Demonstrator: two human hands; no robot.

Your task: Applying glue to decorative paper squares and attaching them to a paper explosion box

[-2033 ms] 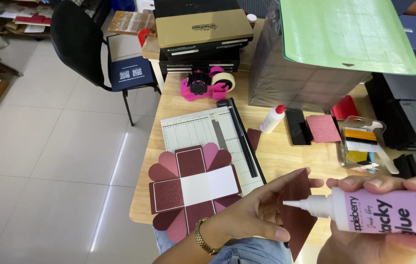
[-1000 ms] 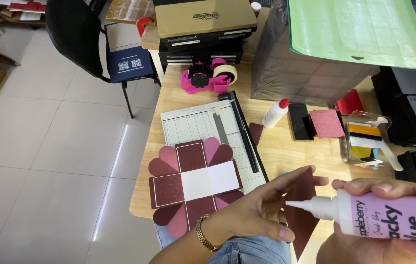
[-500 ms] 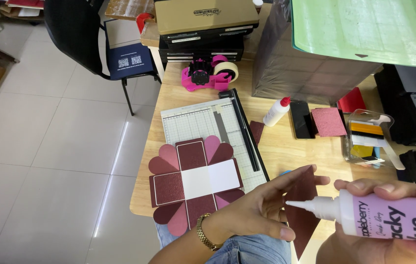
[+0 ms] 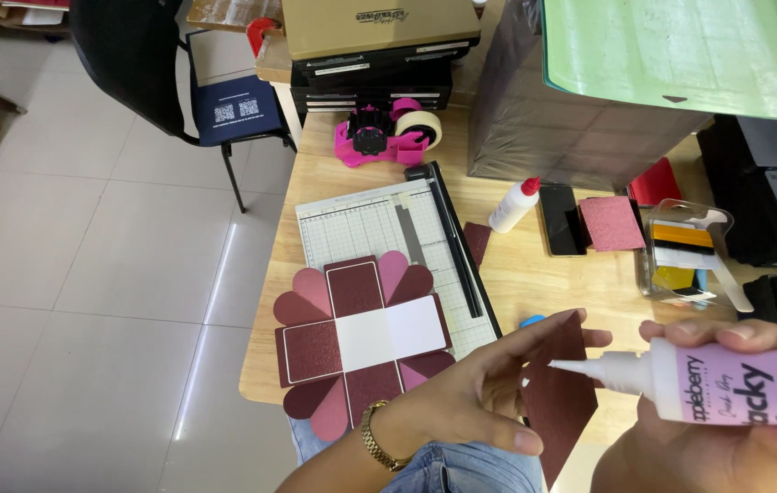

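Observation:
My left hand holds a dark maroon card piece upright by its edge, low in the view. My right hand grips a pale purple glue bottle lying sideways, its white nozzle tip touching the card's face. Left of my hands, an unfolded maroon and pink paper box layout with heart-shaped flaps and a white centre lies flat on the wooden table, partly over a paper trimmer.
A small white glue bottle with red cap, a black phone, a glittery maroon square and a clear plastic container lie behind. A pink tape dispenser, a covered machine and a black chair stand farther back.
The view has shifted slightly. Both hands keep their hold, with the nozzle staying against the maroon card.

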